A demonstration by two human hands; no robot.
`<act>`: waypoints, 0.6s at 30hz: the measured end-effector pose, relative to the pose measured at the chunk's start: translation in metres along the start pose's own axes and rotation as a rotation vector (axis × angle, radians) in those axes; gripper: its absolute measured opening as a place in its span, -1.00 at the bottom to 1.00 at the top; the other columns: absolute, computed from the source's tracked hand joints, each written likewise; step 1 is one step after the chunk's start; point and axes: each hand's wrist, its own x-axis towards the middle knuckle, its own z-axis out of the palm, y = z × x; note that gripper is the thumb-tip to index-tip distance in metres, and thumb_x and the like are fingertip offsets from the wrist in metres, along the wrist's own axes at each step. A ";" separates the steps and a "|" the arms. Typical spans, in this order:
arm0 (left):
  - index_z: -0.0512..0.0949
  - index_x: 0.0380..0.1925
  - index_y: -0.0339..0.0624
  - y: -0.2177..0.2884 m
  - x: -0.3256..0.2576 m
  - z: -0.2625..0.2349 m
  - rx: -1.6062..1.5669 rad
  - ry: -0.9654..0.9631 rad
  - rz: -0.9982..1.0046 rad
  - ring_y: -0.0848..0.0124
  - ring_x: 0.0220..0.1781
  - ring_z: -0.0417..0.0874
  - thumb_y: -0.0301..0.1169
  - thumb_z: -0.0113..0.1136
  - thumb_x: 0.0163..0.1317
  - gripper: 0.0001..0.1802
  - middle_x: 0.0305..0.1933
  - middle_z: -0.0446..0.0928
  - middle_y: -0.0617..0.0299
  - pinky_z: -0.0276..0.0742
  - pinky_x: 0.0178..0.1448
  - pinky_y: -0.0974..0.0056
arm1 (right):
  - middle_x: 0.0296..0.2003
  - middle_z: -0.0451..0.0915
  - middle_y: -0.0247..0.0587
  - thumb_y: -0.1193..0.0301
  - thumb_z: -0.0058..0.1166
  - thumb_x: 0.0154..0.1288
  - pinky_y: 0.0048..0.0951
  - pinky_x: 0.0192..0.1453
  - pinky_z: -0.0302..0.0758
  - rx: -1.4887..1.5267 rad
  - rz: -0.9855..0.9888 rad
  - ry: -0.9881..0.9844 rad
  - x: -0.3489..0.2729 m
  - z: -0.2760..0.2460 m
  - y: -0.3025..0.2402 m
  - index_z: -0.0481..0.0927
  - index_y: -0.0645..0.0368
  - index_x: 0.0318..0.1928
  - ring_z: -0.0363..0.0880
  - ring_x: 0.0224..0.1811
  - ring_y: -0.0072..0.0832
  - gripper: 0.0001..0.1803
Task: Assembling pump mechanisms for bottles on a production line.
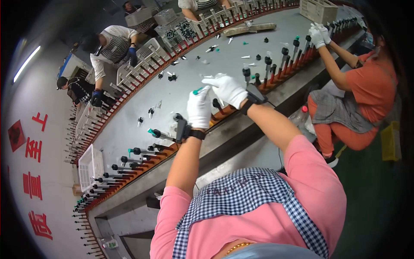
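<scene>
My left hand [199,111], in a white glove, is raised over the near edge of the grey table. A small green plastic piece [197,91] is pinched at its fingertips. Close beside it, my right hand [229,91], also gloved in white, has its fingers drawn together and pointing left above the left fingertips. Whatever lies within the right fingers is hidden. Just below the hands runs a row of upright pegs with black fittings [246,74]; one dark fitting [216,103] shows between my wrists.
Loose black and white parts [172,77] lie scattered on the table [133,116]. A white basket [91,168] stands at the left, a beige crate [318,11] at the far right. A co-worker in orange [373,82] sits to the right; others work across the table. Pegs line both edges.
</scene>
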 end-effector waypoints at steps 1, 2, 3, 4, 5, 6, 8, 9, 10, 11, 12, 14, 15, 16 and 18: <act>0.71 -0.13 -0.12 -0.011 -0.004 0.001 0.062 0.058 0.072 0.07 -0.23 0.67 -0.62 0.18 0.19 -0.72 -0.30 0.65 0.05 0.58 -0.12 0.15 | -0.18 0.72 -0.12 0.36 0.09 0.27 -0.16 -0.03 0.62 -0.015 -0.056 0.085 -0.002 0.017 0.007 0.72 -0.17 0.03 0.68 -0.15 -0.12 -0.67; 0.72 -0.11 -0.10 -0.020 -0.011 -0.005 0.059 0.048 0.019 0.07 -0.17 0.66 -0.61 0.17 0.22 -0.71 -0.24 0.67 0.08 0.58 -0.05 0.13 | -0.14 0.71 -0.11 0.42 0.09 0.26 -0.20 0.04 0.61 -0.038 -0.008 0.041 -0.004 0.030 0.000 0.71 -0.11 0.05 0.68 -0.09 -0.14 -0.64; 0.72 -0.10 -0.10 -0.026 -0.020 -0.008 0.033 0.095 -0.030 0.12 -0.19 0.66 -0.58 0.18 0.25 -0.73 -0.22 0.67 0.08 0.58 -0.06 0.15 | -0.10 0.71 -0.11 0.49 0.09 0.24 -0.24 0.12 0.60 -0.060 0.039 -0.001 -0.009 0.040 -0.009 0.71 -0.05 0.07 0.67 -0.04 -0.15 -0.61; 0.72 -0.07 -0.09 -0.035 -0.029 -0.014 0.136 0.069 -0.061 0.16 -0.20 0.66 -0.60 0.18 0.27 -0.72 -0.24 0.65 0.10 0.57 -0.06 0.18 | -0.07 0.69 -0.09 0.51 0.08 0.24 -0.24 0.14 0.59 -0.096 0.001 0.016 -0.013 0.049 -0.020 0.69 -0.04 0.10 0.65 0.00 -0.13 -0.59; 0.71 -0.04 -0.08 -0.038 -0.036 -0.019 0.237 0.044 -0.090 0.20 -0.21 0.66 -0.61 0.18 0.28 -0.70 -0.26 0.64 0.12 0.57 -0.07 0.21 | -0.05 0.68 -0.09 0.56 0.08 0.24 -0.25 0.15 0.58 0.055 0.122 -0.094 -0.023 0.051 -0.033 0.68 -0.01 0.12 0.63 0.04 -0.13 -0.56; 0.68 0.04 -0.08 -0.038 -0.049 -0.024 0.162 0.101 -0.075 0.24 -0.18 0.65 -0.63 0.18 0.29 -0.65 -0.24 0.63 0.13 0.56 -0.03 0.23 | -0.06 0.67 -0.08 0.58 0.09 0.24 -0.27 0.16 0.58 0.160 0.116 -0.030 -0.028 0.052 -0.043 0.67 0.01 0.14 0.63 0.06 -0.14 -0.55; 0.57 0.23 -0.12 -0.028 -0.067 -0.030 -0.045 0.236 -0.070 0.26 -0.06 0.61 -0.68 0.14 0.34 -0.53 -0.10 0.57 0.10 0.53 0.09 0.25 | 0.04 0.65 -0.07 0.61 0.09 0.30 -0.32 0.24 0.54 0.242 0.129 0.104 -0.042 0.049 -0.062 0.65 0.06 0.17 0.61 0.14 -0.17 -0.57; 0.52 0.26 -0.18 -0.023 -0.078 -0.038 0.059 0.199 -0.165 0.14 0.09 0.59 -0.67 0.12 0.36 -0.53 0.11 0.53 0.00 0.51 0.21 0.21 | 0.14 0.59 -0.04 0.55 0.11 0.31 -0.26 0.23 0.56 0.297 0.105 0.110 -0.051 0.040 -0.065 0.64 0.06 0.18 0.62 0.13 -0.12 -0.58; 0.51 0.25 -0.20 -0.015 -0.086 -0.045 0.106 0.194 -0.199 0.10 0.17 0.57 -0.67 0.12 0.36 -0.54 0.19 0.51 -0.03 0.49 0.25 0.18 | 0.19 0.56 -0.01 0.55 0.10 0.33 -0.26 0.27 0.54 0.321 0.145 0.089 -0.061 0.027 -0.060 0.65 0.09 0.16 0.60 0.17 -0.13 -0.61; 0.51 0.25 -0.22 -0.006 -0.092 -0.051 0.147 0.185 -0.232 0.06 0.24 0.55 -0.68 0.12 0.36 -0.55 0.27 0.49 -0.06 0.48 0.29 0.16 | 0.24 0.53 0.01 0.55 0.10 0.35 -0.26 0.30 0.52 0.338 0.189 0.069 -0.073 0.011 -0.052 0.66 0.12 0.14 0.58 0.21 -0.13 -0.63; 0.51 0.25 -0.23 0.011 -0.098 -0.057 0.127 0.185 -0.265 0.04 0.29 0.52 -0.67 0.12 0.36 -0.55 0.33 0.46 -0.09 0.46 0.33 0.14 | 0.25 0.53 0.02 0.54 0.11 0.36 -0.28 0.32 0.50 0.217 0.241 0.098 -0.085 -0.007 -0.046 0.66 0.14 0.13 0.57 0.23 -0.13 -0.65; 0.50 0.24 -0.27 0.036 -0.124 -0.072 0.192 0.109 -0.260 0.01 0.37 0.49 -0.63 0.12 0.39 -0.58 0.37 0.45 -0.11 0.42 0.40 0.13 | 0.26 0.51 0.03 0.50 0.15 0.35 -0.31 0.36 0.46 0.383 0.533 0.220 -0.094 -0.031 -0.032 0.67 0.18 0.11 0.55 0.26 -0.11 -0.67; 0.52 0.22 -0.30 0.040 -0.132 -0.071 0.067 0.093 -0.203 -0.01 0.36 0.51 -0.60 0.12 0.40 -0.61 0.33 0.49 -0.11 0.41 0.42 0.12 | 0.24 0.50 0.06 0.47 0.18 0.35 -0.28 0.34 0.47 0.189 0.487 0.304 -0.091 -0.039 -0.018 0.67 0.17 0.10 0.53 0.24 -0.06 -0.68; 0.52 0.20 -0.30 0.049 -0.126 -0.074 0.061 0.039 -0.215 0.00 0.35 0.52 -0.59 0.12 0.40 -0.63 0.32 0.50 -0.11 0.41 0.42 0.12 | 0.20 0.52 0.07 0.46 0.17 0.35 -0.26 0.32 0.48 0.049 0.365 0.312 -0.065 -0.058 -0.028 0.68 0.15 0.09 0.54 0.21 -0.05 -0.69; 0.55 0.17 -0.31 0.059 -0.092 -0.065 0.020 -0.055 -0.204 0.01 0.35 0.52 -0.55 0.12 0.42 -0.66 0.31 0.51 -0.12 0.42 0.41 0.12 | 0.10 0.59 0.05 0.45 0.15 0.34 -0.24 0.25 0.51 -0.037 0.246 0.288 -0.026 -0.067 -0.022 0.69 0.10 0.07 0.58 0.13 -0.05 -0.70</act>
